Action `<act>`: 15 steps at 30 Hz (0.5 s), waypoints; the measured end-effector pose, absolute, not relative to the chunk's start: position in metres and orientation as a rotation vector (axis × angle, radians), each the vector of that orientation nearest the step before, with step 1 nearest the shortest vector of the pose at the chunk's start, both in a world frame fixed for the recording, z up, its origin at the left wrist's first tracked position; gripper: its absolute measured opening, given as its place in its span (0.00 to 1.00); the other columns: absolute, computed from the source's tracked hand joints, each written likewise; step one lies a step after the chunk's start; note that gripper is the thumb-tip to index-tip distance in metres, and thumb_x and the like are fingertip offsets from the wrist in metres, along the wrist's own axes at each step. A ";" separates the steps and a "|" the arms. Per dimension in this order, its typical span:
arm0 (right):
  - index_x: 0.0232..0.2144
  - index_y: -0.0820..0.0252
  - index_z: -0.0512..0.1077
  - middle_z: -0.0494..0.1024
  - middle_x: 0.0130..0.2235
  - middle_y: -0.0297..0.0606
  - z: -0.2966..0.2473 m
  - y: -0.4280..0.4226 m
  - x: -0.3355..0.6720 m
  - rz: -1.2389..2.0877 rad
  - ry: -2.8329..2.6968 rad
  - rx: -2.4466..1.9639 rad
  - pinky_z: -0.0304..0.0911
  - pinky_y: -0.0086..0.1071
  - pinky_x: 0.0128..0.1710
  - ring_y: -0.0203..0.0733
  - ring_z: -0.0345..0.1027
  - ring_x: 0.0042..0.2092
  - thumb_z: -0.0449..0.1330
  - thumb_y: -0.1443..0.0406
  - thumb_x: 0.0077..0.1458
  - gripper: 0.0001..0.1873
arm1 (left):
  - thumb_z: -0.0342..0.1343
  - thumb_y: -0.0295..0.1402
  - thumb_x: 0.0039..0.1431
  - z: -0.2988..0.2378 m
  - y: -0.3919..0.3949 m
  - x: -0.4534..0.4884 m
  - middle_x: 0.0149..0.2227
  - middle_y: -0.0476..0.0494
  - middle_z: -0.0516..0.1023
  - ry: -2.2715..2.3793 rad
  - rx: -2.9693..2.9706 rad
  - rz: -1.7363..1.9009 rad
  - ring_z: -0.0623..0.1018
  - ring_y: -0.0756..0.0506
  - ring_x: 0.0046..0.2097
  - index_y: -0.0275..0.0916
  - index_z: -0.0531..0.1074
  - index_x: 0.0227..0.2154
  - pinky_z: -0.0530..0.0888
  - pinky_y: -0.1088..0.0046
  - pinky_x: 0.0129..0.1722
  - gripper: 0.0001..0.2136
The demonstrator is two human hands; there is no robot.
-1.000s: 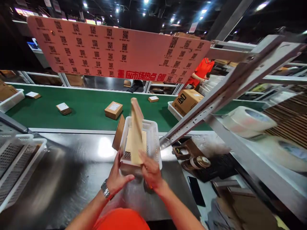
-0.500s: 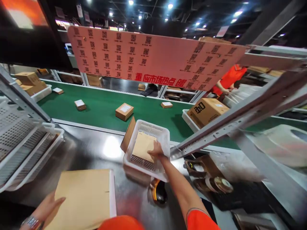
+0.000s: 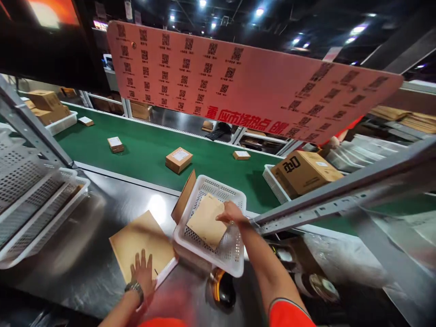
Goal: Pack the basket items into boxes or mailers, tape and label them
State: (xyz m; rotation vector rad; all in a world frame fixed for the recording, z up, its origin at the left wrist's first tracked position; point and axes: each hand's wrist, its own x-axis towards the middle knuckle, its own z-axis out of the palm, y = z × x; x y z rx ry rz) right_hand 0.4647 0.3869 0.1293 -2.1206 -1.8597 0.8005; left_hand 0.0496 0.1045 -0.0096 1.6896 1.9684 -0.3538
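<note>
My left hand (image 3: 143, 272) lies with spread fingers on a large tan kraft envelope (image 3: 141, 238), which rests turned at an angle on the metal table. One white edge of that envelope shows beside the hand. Inside the white plastic basket (image 3: 235, 190), my right hand (image 3: 231, 213) grips the right edge of a smaller tan kraft envelope (image 3: 206, 222), thumb on top. The fingers' undersides are hidden. Between basket and conveyor, a brown cardboard piece (image 3: 184, 197) stands against the basket's left wall. A black and yellow scanner (image 3: 223, 288) sits just below the basket.
A green conveyor belt (image 3: 146, 145) carries several small boxes and a basket with a big carton (image 3: 303, 170). White baskets (image 3: 37, 218) are stacked at left. A metal post (image 3: 340, 190) slants across the right. A pink code board (image 3: 252, 81) hangs ahead.
My left hand has moved right, from the large envelope's left edge onto its top, and the envelope has turned and shifted away from me. The smaller envelope has turned in the basket under my right hand.
</note>
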 end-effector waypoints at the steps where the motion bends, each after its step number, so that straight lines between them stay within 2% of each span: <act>1: 0.31 0.62 0.80 0.84 0.38 0.47 0.137 0.379 0.473 0.851 -1.831 -2.111 0.73 0.45 0.50 0.59 0.79 0.46 0.85 0.63 0.23 0.29 | 0.62 0.38 0.60 -0.017 0.097 0.056 0.83 0.26 0.44 1.973 1.710 -0.358 0.46 0.20 0.82 0.39 0.61 0.78 0.54 0.36 0.76 0.42; 3: 0.30 0.60 0.80 0.84 0.32 0.40 0.155 0.358 0.491 0.943 -1.771 -2.080 0.74 0.40 0.40 0.51 0.79 0.37 0.82 0.57 0.32 0.23 | 0.60 0.39 0.61 -0.026 0.091 0.057 0.83 0.25 0.45 1.994 1.757 -0.334 0.46 0.18 0.82 0.39 0.61 0.78 0.53 0.32 0.74 0.42; 5: 0.35 0.60 0.81 0.85 0.32 0.38 0.174 0.332 0.504 0.992 -1.676 -1.998 0.75 0.38 0.36 0.49 0.79 0.35 0.78 0.52 0.39 0.24 | 0.59 0.39 0.60 -0.025 0.096 0.050 0.83 0.22 0.45 1.950 1.806 -0.344 0.48 0.16 0.81 0.36 0.61 0.78 0.55 0.29 0.72 0.42; 8: 0.40 0.58 0.79 0.88 0.38 0.41 0.200 0.287 0.514 0.946 -1.344 -1.784 0.78 0.40 0.40 0.53 0.82 0.41 0.74 0.48 0.43 0.27 | 0.64 0.34 0.53 -0.016 0.109 0.044 0.82 0.17 0.47 1.893 1.880 -0.389 0.51 0.13 0.79 0.33 0.60 0.78 0.60 0.29 0.69 0.47; 11: 0.44 0.54 0.77 0.89 0.41 0.44 0.220 0.235 0.511 0.881 -0.920 -1.633 0.81 0.44 0.43 0.56 0.85 0.45 0.72 0.49 0.44 0.27 | 0.67 0.29 0.48 -0.011 0.118 0.045 0.80 0.13 0.51 1.904 1.919 -0.426 0.53 0.11 0.78 0.34 0.62 0.76 0.65 0.31 0.65 0.49; 15: 0.47 0.55 0.78 0.90 0.42 0.48 0.216 0.141 0.479 1.005 -0.677 -1.623 0.84 0.52 0.44 0.64 0.87 0.46 0.76 0.49 0.40 0.33 | 0.64 0.32 0.58 -0.014 0.124 0.042 0.78 0.13 0.56 1.925 2.024 -0.390 0.58 0.13 0.75 0.34 0.67 0.74 0.72 0.38 0.59 0.39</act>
